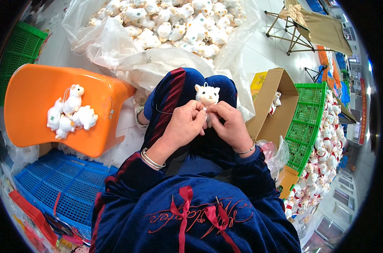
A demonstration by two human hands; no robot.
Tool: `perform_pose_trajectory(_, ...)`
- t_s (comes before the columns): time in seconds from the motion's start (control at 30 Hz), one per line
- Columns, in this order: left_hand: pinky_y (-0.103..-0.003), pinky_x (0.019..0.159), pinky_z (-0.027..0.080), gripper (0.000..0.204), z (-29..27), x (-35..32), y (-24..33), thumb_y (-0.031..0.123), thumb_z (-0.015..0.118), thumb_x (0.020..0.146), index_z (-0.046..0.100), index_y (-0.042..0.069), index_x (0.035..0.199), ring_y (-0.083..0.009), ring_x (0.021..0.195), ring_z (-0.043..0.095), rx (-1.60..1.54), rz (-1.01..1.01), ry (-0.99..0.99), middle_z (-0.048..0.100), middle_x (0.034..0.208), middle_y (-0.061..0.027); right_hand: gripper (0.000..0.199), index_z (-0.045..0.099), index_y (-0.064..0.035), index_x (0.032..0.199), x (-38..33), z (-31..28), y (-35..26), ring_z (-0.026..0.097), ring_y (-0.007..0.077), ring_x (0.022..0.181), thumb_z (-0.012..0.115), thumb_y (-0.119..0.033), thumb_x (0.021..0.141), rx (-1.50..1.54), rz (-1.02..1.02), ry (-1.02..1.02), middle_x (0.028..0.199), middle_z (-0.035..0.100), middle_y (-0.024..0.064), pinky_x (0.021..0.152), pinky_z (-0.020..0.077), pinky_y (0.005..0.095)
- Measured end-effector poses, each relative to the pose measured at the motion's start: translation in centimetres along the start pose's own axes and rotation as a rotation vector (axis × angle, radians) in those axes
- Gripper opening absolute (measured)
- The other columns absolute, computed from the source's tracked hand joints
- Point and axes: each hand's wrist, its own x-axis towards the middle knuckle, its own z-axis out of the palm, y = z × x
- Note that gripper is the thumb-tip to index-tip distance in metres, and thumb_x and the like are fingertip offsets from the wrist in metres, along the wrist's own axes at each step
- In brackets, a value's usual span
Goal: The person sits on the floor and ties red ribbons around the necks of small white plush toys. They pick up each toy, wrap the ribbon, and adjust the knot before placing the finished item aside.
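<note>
A small white plush animal toy with pointed ears and a hanging loop rests face-up on my lap between both hands. Closed around its lower part, my left hand pinches it with thumb and forefinger. My right hand pinches the toy from the other side, its thumb and forefinger almost meeting the left ones. A tiny white bit shows between the fingertips; I cannot make out what it is. Beside my left hand a thin dark thread curves over my knee. My fingers hide most of the toy's body.
On my left, several white plush toys lie on an orange stool, above a blue crate. Ahead, a clear plastic sack holds many toys. A cardboard box, green crate and folding chair stand right.
</note>
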Motion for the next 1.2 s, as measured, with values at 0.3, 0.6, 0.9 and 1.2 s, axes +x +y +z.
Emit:
perform_pose_trajectory(0.3, -0.025, 0.052, 0.055, 0.017, -0.1, 0.2, 0.2, 0.012, 0.059, 0.104, 0.057, -0.004, 0.099, -0.0105, 0.062, 0.067, -0.028, -0.067, -0.012, 0.071, 0.077, -0.0105, 0.015, 0.064, 0.0032, 0.11, -1.0, 1.0, 0.8, 0.065, 0.0082, 0.08, 0.065, -0.002, 0.097, 0.364, 0.291, 0.202, 0.092, 0.07, 0.0051, 0.072, 0.0543, 0.0245)
perform_pose_trajectory(0.6, -0.025, 0.053, 0.055, 0.017, -0.1, -0.1, -0.1, 0.012, 0.057, 0.105, 0.057, -0.003, 0.099, -0.0103, 0.061, 0.066, -0.053, -0.059, -0.012, 0.069, 0.077, -0.0098, 0.016, 0.066, 0.0022, 0.1, -1.0, 2.2, 0.7, 0.062, 0.0069, 0.073, 0.07, -0.013, 0.099, 0.341, 0.417, 0.272, 0.082, 0.068, 0.0027, 0.065, 0.0493, 0.024)
perform_pose_trajectory(0.9, -0.025, 0.053, 0.055, 0.019, 0.7, -0.5, -1.1, 0.013, 0.053, 0.107, 0.058, -0.002, 0.098, -0.0099, 0.06, 0.065, -0.141, -0.017, 0.068, 0.068, 0.076, -0.0084, 0.016, 0.063, 0.0016, 0.096, -1.6, 3.2, 0.1, 0.064, 0.017, 0.069, 0.064, -0.013, 0.101, 0.097, 0.287, 0.377, 0.079, 0.067, 0.0129, 0.064, 0.0512, 0.0327)
perform_pose_trajectory(1.2, -0.024, 0.054, 0.056, 0.025, 0.2, -0.6, -1.5, 0.019, 0.048, 0.11, 0.059, -0.001, 0.1, -0.0096, 0.062, 0.065, -0.156, -0.011, 0.026, 0.067, 0.079, -0.0077, 0.014, 0.064, 0.0014, 0.097, -2.1, 4.1, 1.1, 0.063, 0.0125, 0.069, 0.066, -0.012, 0.101, 0.183, 0.297, 0.426, 0.078, 0.067, 0.0089, 0.063, 0.051, 0.0301)
